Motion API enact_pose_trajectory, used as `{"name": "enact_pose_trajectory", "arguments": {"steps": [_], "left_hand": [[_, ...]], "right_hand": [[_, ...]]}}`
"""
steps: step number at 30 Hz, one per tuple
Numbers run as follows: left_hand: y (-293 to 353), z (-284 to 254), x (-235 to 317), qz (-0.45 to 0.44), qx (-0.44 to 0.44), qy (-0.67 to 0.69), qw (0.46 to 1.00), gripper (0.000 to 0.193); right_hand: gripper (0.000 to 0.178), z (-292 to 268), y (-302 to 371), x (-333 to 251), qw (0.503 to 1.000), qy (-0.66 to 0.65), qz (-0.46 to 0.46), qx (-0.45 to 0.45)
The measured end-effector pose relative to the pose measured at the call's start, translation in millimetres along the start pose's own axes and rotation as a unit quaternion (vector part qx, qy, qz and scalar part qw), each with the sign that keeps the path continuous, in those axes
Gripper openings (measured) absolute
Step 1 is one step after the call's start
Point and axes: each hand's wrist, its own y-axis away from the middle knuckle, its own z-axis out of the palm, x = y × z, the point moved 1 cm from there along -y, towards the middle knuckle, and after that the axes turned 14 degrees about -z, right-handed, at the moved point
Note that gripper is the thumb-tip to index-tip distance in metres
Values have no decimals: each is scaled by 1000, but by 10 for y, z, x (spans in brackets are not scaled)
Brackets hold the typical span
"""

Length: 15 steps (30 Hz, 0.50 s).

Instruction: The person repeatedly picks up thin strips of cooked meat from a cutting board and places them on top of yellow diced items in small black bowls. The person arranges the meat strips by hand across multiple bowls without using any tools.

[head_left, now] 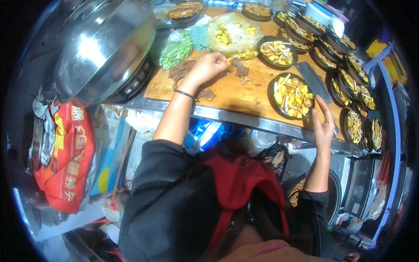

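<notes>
My left hand (208, 69) is over the wooden cutting board (222, 98), fingertips pinched on a small tan piece of food (229, 61). Dark brown cooked meat (180, 71) lies in pieces around it on the board. My right hand (323, 122) has its fingers stretched out along the right side of a black bowl (276, 105), seeming to touch its rim. Yellow chunks and pale strips (292, 94) fill that bowl. Beyond it stands another black bowl (260, 49) with similar food. A wide dark blade (310, 77) lies to the right of both bowls.
Several filled black bowls (345, 81) crowd and overlap along the right. Behind the board sit a bag of yellow chunks (231, 32) and a bag of chopped greens (174, 50). A large shiny metal dome (94, 52) rises at left, above a red sack (70, 153).
</notes>
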Motion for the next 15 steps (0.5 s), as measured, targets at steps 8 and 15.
{"name": "enact_pose_trajectory", "arguments": {"steps": [8, 15], "left_hand": [[87, 614, 875, 34, -220, 217, 950, 21], [-57, 1004, 1224, 59, -287, 313, 903, 19]], "right_hand": [[31, 158, -638, -403, 953, -270, 137, -6], [17, 241, -1008, -221, 929, -281, 232, -69]]}}
